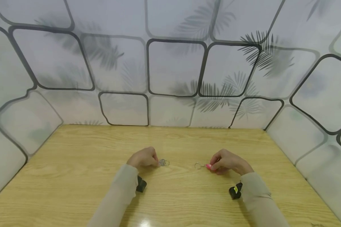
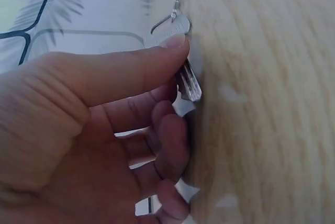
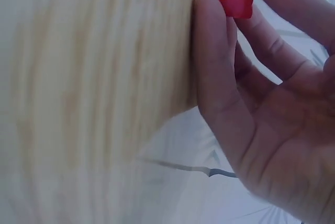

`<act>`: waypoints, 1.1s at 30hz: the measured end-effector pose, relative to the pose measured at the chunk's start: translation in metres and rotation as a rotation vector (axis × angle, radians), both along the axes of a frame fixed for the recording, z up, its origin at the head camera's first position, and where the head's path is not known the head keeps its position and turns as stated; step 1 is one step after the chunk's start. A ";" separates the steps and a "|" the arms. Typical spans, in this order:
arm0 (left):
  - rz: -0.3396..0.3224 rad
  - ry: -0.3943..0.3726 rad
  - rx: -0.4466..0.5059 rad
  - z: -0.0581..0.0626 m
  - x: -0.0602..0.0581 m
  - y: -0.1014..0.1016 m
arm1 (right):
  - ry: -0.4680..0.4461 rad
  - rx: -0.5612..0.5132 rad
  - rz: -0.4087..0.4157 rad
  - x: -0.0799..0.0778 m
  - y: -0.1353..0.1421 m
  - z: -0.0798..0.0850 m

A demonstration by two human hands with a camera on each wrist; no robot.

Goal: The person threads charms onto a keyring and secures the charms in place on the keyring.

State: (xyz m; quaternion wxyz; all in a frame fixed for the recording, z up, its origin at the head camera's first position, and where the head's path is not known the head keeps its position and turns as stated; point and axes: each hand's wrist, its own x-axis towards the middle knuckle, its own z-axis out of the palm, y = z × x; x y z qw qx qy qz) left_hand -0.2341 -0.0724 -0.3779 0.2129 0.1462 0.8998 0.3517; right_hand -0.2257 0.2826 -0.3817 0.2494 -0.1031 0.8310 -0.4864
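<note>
Thumb and fingers of my left hand pinch a silver key just above the tabletop. A small metal ring hangs from the key's head and points inward. In the left wrist view, the key's blade shows below the thumb. Further right, my right hand pinches a pinkish-red keychain charm, whose metal ring faces the key. The right wrist view shows only the blocky end of the red charm; fingers cover part of it. A stretch of table separates the two rings.
Both hands are low over a wood-grain table. Patterned walls with dark outlines and leaf prints enclose its back and sides. A black device sits at the left wrist and another black device at the right.
</note>
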 end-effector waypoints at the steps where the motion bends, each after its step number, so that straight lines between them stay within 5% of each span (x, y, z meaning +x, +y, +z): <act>1: -0.026 -0.007 0.017 0.000 0.000 -0.001 | 0.000 -0.004 0.003 0.000 0.001 0.000; 6: -0.097 -0.032 0.172 -0.002 -0.004 -0.010 | -0.016 -0.031 0.015 -0.001 0.002 0.001; 13: -0.014 -0.257 0.464 -0.014 -0.006 -0.022 | -0.098 -0.130 0.073 -0.003 0.006 0.000; 22: 0.039 -0.353 0.569 -0.019 -0.005 -0.029 | -0.205 -0.252 0.209 -0.006 0.010 0.001; 33: 0.038 -0.443 0.753 -0.030 -0.004 -0.032 | -0.217 -0.242 0.199 -0.006 0.013 -0.001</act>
